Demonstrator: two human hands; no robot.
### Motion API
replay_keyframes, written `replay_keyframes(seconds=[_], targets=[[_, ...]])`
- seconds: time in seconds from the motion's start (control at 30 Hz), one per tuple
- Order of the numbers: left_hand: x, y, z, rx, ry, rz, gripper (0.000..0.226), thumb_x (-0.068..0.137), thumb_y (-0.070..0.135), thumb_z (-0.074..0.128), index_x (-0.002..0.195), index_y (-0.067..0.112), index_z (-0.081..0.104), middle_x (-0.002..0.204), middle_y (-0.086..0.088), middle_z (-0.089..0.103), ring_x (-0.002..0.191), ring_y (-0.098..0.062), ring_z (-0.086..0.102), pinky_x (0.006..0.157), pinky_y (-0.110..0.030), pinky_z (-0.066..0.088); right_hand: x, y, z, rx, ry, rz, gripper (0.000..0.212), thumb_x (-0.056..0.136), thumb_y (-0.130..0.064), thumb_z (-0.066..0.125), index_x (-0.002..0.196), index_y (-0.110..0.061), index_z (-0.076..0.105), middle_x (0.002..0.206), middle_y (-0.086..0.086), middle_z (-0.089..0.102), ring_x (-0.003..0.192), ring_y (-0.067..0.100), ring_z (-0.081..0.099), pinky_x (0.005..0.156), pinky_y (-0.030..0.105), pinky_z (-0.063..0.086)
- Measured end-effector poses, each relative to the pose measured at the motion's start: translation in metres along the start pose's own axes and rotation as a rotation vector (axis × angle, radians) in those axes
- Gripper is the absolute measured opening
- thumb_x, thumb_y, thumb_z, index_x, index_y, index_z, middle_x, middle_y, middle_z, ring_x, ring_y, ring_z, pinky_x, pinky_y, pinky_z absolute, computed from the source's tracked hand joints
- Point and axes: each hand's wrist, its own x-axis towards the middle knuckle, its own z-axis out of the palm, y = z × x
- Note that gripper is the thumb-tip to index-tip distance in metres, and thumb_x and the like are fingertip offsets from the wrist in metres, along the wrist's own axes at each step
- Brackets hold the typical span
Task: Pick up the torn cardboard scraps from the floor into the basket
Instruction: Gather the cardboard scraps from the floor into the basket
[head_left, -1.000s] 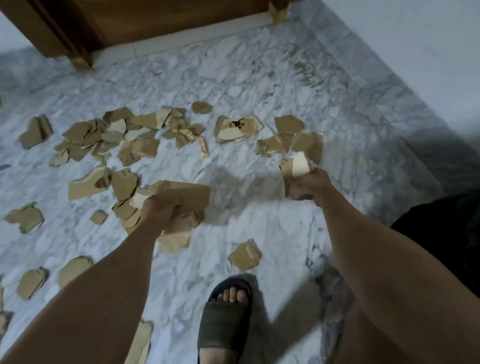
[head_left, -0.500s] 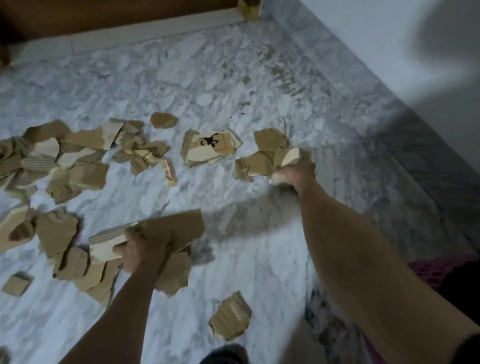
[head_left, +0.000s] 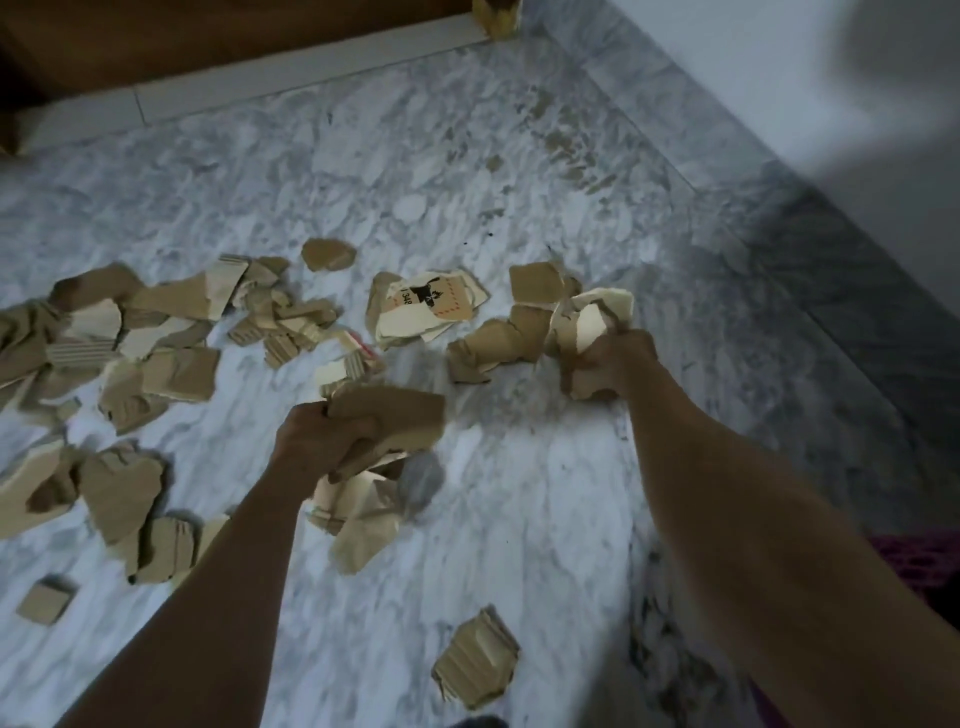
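Torn brown cardboard scraps (head_left: 156, 332) lie scattered over the marble floor (head_left: 519, 493), mostly at the left and centre. My left hand (head_left: 322, 441) is shut on a thick bundle of scraps (head_left: 389, 415), held above the floor. My right hand (head_left: 613, 358) grips another bunch of scraps (head_left: 587, 322) beside a small pile (head_left: 498, 343). One printed scrap (head_left: 431, 306) lies between the piles. A lone scrap (head_left: 478, 660) lies near the bottom centre. A magenta perforated basket edge (head_left: 924, 561) shows at the right, behind my right forearm.
A wooden door and pale threshold (head_left: 260, 78) run along the top. A grey wall with a marble skirting (head_left: 831, 249) closes the right side. Bare floor lies between my arms and toward the right wall.
The view has shifted left and closer to the floor. My left hand has moved right and forward with its bundle. My right hand stays clenched on its scraps by the right-hand pile.
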Motion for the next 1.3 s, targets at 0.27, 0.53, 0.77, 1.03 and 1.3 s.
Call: replay_keyframes(seconds=[0.27, 0.53, 0.77, 1.03, 1.3], targets=[[0.024, 0.033, 0.008, -0.038, 0.105, -0.049, 0.077, 0.056, 0.056, 0.076, 0.116, 0.008, 0.069, 0.116, -0.013, 0.064, 0.111, -0.037, 0.058, 0.096, -0.049, 0.053, -0.022, -0.059, -0.008, -0.061, -0.551, -0.332, 0.082, 0.054, -0.021, 0.092, 0.126, -0.018, 0.053, 0.120, 0.005, 0.062, 0.105, 0.019, 0.064, 0.095, 0.037, 0.053], [0.045, 0.049, 0.040, 0.304, 0.166, -0.122, 0.071, 0.075, 0.044, 0.077, 0.136, 0.016, 0.052, 0.138, -0.013, 0.028, 0.126, -0.040, 0.032, 0.093, -0.047, 0.039, -0.029, -0.038, 0.093, -0.753, -0.352, -0.407, 0.110, 0.034, -0.042, 0.095, 0.131, -0.030, 0.045, 0.121, 0.001, 0.062, 0.116, 0.030, 0.059, 0.101, 0.053, 0.044], [0.053, 0.053, 0.038, -0.035, 0.175, -0.088, 0.094, 0.070, 0.021, 0.084, 0.143, 0.014, 0.025, 0.137, -0.019, 0.027, 0.121, -0.046, 0.044, 0.100, -0.054, 0.048, -0.042, -0.050, 0.083, -0.929, -0.222, -0.580, 0.085, 0.067, -0.038, 0.087, 0.133, -0.021, 0.037, 0.145, 0.011, 0.026, 0.136, 0.038, 0.026, 0.101, 0.054, 0.036], [0.058, 0.051, 0.032, -0.189, 0.051, -0.002, 0.067, 0.039, 0.037, 0.078, 0.099, 0.008, 0.074, 0.093, -0.011, 0.076, 0.088, -0.030, 0.073, 0.077, -0.043, 0.062, -0.035, -0.058, 0.091, -0.606, -0.353, -0.584, 0.057, 0.071, -0.017, 0.080, 0.118, -0.014, 0.048, 0.114, 0.008, 0.061, 0.106, 0.031, 0.059, 0.083, 0.039, 0.051], [0.064, 0.062, 0.023, -0.288, -0.165, 0.018, 0.036, 0.069, -0.011, 0.077, 0.103, 0.000, 0.074, 0.102, -0.020, 0.075, 0.088, -0.031, 0.072, 0.079, -0.039, 0.059, -0.041, -0.061, 0.082, -0.300, -0.482, -0.452, 0.057, 0.054, -0.004, 0.089, 0.108, -0.010, 0.073, 0.102, 0.008, 0.075, 0.097, 0.028, 0.070, 0.076, 0.036, 0.059]])
